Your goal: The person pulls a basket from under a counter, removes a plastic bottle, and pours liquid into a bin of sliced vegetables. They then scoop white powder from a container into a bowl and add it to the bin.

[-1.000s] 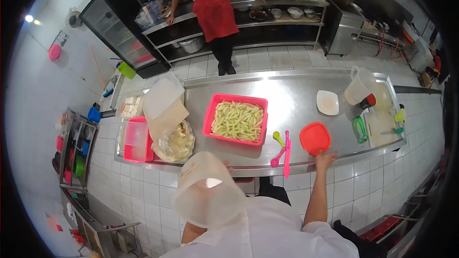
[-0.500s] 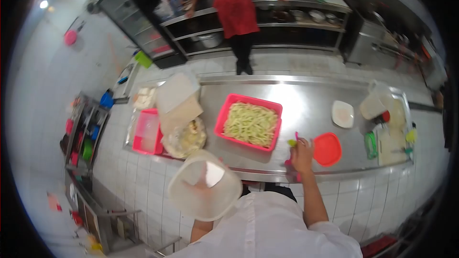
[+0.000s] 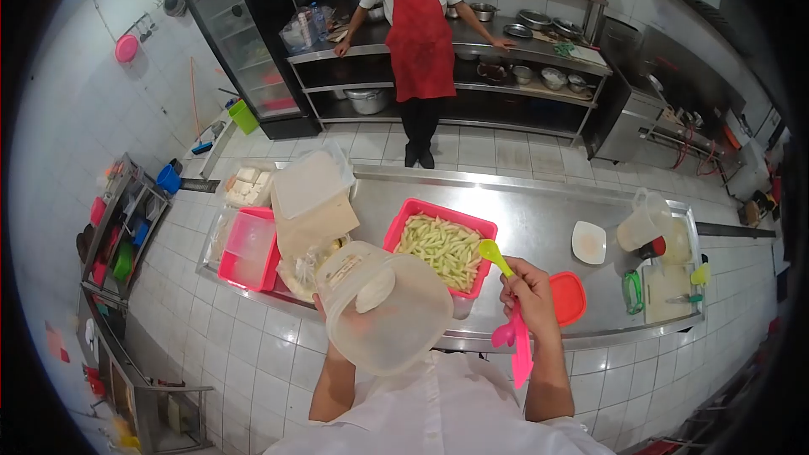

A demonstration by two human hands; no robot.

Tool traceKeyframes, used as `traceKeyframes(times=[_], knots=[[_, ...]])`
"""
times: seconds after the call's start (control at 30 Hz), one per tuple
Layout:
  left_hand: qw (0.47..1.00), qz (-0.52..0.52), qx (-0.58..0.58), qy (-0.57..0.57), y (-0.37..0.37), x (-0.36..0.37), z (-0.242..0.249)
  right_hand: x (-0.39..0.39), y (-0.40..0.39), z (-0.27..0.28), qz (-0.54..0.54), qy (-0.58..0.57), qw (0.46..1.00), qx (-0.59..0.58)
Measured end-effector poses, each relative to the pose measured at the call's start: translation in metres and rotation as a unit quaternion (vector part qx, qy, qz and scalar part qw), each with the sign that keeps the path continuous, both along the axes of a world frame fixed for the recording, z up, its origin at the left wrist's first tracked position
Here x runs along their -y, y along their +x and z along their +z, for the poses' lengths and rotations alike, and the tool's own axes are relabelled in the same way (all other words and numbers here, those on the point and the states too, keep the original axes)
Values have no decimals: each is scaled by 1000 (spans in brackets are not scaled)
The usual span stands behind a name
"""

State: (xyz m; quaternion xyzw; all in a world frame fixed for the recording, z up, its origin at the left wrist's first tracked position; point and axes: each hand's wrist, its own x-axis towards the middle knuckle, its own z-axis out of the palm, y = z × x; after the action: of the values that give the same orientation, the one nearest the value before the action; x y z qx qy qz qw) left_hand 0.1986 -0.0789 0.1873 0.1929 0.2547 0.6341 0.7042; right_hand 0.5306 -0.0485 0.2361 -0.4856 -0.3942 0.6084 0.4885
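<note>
The yellow-green and pink spoons (image 3: 490,251) sit clamped in the grip of the right hand (image 3: 531,293), above the near edge of the counter (image 3: 535,206), while the left hand (image 3: 319,307) (mostly hidden) grasps a cloudy container (image 3: 389,320), a pink tub (image 3: 455,210) lying beyond.

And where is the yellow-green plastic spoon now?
In the head view, the yellow-green plastic spoon is right of centre, held in the person's right hand, appearing against the right rim of the pink rectangular tub.
</note>
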Motion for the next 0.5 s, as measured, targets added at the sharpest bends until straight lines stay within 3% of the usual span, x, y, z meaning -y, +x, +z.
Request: traceKeyframes(times=[0.07,0.13,0.17,0.23,0.33,0.5], knots=[[1000,0,-19,8,-9,-5,-3,5,-5,18,13,-5,1000,-16],[999,6,-48,19,-19,-17,-14,11,-14,33,66,151,973,164],[998,8,-61,23,-26,-23,-22,13,-22,44,76,156,972,157],[996,19,-85,31,-45,-35,-37,17,-35,62,170,275,912,253],[989,-17,-112,95,-60,-54,-56,13,-63,84,161,342,866,329],[990,39,6,133,-66,-52,-30,18,-60,97,84,402,851,327]])
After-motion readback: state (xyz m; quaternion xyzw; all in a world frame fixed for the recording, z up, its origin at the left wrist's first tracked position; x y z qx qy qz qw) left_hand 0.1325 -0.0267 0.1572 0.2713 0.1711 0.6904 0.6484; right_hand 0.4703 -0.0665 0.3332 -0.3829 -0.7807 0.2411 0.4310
